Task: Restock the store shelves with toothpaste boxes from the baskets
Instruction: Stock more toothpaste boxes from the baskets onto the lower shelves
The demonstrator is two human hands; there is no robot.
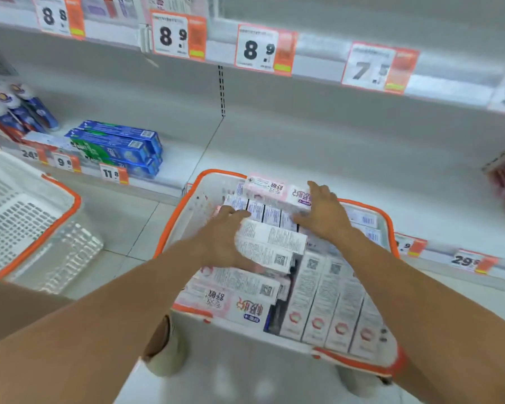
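Left hand (222,243) fingers curl around a loose toothpaste box (270,246); right hand (324,212) spreads wide over the basket (187,196), steadying the stack.

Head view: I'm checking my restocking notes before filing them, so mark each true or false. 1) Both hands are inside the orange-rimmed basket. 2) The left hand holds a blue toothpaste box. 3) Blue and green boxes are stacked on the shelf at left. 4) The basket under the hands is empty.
1) True: the left hand and right hand reach into the orange-rimmed basket.
2) False: it grips a white and pink toothpaste box.
3) True: the blue and green boxes lie stacked there.
4) False: it is packed with white and pink boxes.
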